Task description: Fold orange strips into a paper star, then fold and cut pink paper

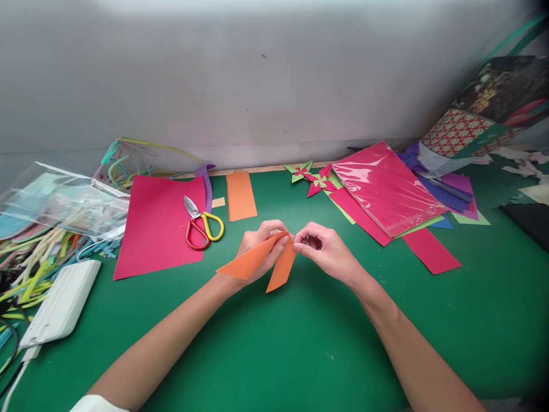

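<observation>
Orange paper strip [246, 264], folded, hanging between two near-touching hands.
Left hand [254, 240] is pinching the fold; right hand [329, 250] is meeting its peak, grip unclear. Crisp creasing is probably needing aligned edges, firm fingertip pressure; scissors [196, 216] are lying beyond the left hand.

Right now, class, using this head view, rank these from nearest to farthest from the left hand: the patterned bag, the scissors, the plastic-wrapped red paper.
From the left hand:
1. Scissors: left side, on the flat red sheet.
2. Plastic-wrapped red paper: right side, farther back.
3. Patterned bag: far right, at the back.
</observation>
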Demonstrator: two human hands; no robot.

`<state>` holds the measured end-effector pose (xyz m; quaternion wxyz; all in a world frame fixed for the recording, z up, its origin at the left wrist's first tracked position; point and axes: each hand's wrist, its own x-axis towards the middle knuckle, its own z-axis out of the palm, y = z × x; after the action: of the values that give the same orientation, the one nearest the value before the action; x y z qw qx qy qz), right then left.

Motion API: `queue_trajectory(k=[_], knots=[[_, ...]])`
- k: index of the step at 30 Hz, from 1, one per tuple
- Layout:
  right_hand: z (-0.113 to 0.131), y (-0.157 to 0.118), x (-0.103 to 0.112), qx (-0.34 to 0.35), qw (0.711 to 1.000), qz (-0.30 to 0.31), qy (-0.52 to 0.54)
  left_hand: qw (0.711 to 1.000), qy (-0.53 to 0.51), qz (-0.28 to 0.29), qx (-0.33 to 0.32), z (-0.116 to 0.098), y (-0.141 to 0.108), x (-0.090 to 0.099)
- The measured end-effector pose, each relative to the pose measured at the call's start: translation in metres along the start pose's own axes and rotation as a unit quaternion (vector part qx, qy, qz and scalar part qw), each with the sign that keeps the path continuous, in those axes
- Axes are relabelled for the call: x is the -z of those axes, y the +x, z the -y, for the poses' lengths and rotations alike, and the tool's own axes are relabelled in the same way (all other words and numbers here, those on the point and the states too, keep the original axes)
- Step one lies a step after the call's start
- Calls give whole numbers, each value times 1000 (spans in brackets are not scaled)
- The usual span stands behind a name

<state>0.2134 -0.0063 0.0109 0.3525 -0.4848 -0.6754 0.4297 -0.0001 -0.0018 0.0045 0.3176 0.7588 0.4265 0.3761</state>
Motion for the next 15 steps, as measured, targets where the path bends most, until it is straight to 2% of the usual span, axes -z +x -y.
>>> queue_trajectory(k=[6, 11, 15], knots=[[-4, 2, -2, -17, 999, 8, 41, 993, -100, -20, 64, -6, 7, 0], [-6, 4, -5, -28, 997, -31, 62, 978, -158, 40, 130, -3, 11, -8], [-5, 5, -6, -25, 996, -40, 76, 969, -183, 37, 162, -7, 11, -8]])
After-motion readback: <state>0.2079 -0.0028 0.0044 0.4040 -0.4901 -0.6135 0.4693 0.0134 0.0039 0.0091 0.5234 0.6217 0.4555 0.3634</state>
